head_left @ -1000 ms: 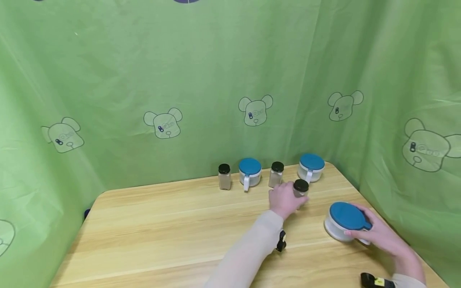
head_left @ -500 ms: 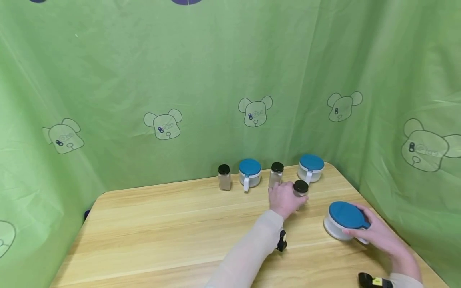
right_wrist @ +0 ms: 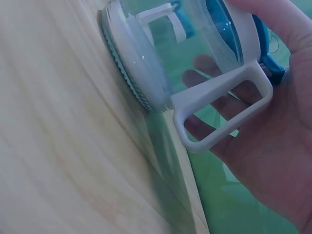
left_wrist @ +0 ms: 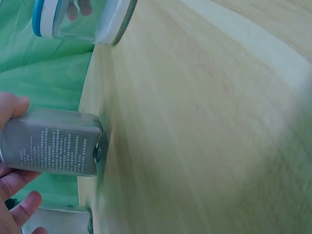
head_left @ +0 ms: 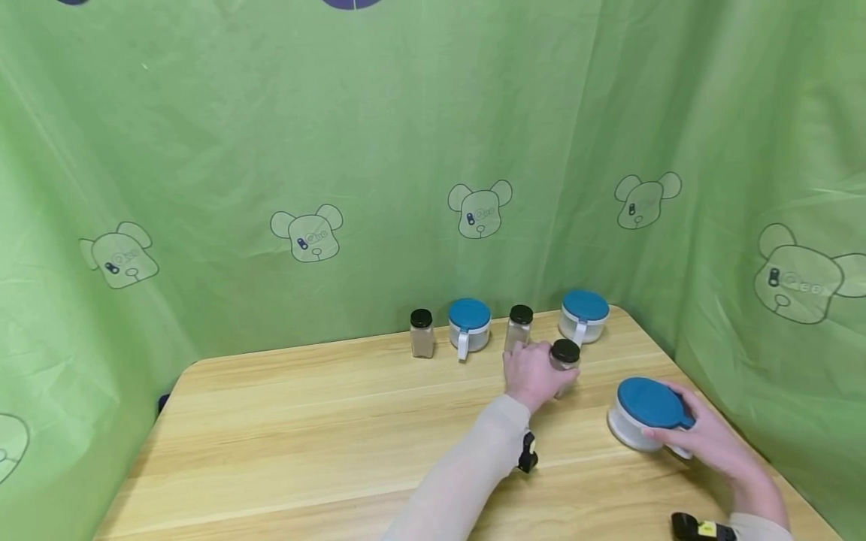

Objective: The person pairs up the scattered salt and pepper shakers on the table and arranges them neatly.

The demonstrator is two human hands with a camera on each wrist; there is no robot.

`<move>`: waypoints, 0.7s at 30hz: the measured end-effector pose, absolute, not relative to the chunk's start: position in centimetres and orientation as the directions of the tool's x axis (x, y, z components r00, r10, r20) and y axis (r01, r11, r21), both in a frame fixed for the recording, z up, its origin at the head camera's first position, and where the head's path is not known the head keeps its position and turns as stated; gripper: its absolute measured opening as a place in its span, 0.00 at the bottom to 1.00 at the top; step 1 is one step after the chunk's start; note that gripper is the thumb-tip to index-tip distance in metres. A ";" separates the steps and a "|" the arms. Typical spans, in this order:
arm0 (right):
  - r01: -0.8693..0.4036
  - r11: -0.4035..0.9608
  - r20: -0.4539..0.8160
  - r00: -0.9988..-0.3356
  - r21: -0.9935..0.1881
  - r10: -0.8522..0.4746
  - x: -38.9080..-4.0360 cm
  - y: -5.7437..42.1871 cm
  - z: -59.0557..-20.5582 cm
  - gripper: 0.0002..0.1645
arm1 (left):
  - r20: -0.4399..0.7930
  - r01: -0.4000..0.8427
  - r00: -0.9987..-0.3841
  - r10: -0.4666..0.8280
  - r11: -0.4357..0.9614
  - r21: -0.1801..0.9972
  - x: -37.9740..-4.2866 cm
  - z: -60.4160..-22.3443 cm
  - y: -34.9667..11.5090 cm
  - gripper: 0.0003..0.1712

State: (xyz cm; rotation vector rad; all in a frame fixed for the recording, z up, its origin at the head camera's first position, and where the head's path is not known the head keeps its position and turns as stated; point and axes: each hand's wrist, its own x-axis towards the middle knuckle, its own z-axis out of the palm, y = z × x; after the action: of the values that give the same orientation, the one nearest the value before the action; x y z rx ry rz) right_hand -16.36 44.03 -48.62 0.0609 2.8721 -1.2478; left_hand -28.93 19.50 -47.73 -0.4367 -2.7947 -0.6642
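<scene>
My left hand (head_left: 531, 376) grips a small clear spice jar (left_wrist: 53, 144) by its sides. The jar has a black lid (head_left: 564, 349), grey contents and printed text, and its base is right at the tabletop. Just behind that hand stands a similar black-lidded jar (head_left: 519, 327). On the right, my right hand (head_left: 710, 432) holds a round clear seasoning pot (head_left: 632, 432) with a blue lid (head_left: 652, 403), thumb and fingers on opposite sides. The pot's white handle (right_wrist: 212, 87) points toward my palm in the right wrist view. White contents lie at the pot's bottom.
Along the back edge stand another black-lidded jar (head_left: 422, 334) and two blue-lidded pots, one pot (head_left: 470, 327) in the middle and one pot (head_left: 585, 319) at the right corner. A green curtain (head_left: 379, 150) hangs close behind and beside the wooden table (head_left: 284, 436).
My right hand and the seasoning pot have shifted very slightly to the left. The left hand keeps its hold on the spice jar in the same place.
</scene>
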 end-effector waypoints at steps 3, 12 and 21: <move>0.048 0.673 -0.024 -0.999 -0.738 0.045 -16.4 44.0 -48.6 0.56 | 0.294 0.354 -0.924 0.246 0.841 0.409 -28.9 -47.7 19.3 0.28; 0.059 0.649 -0.007 -0.997 -0.759 0.082 -16.5 43.7 -48.6 0.57 | 0.328 0.419 -0.897 0.297 0.811 0.409 -28.6 -47.5 18.1 0.29; 0.071 0.628 -0.001 -0.994 -0.775 0.110 -16.7 43.3 -48.3 0.58 | 0.357 0.451 -0.875 0.328 0.819 0.354 -28.3 -47.0 17.3 0.30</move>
State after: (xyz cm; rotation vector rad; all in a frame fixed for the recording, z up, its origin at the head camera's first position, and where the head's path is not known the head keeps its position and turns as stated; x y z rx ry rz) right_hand -16.71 43.30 -48.26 0.1599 2.8766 -1.3652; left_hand -28.33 17.27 -47.00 -0.5959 -2.7229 -0.6304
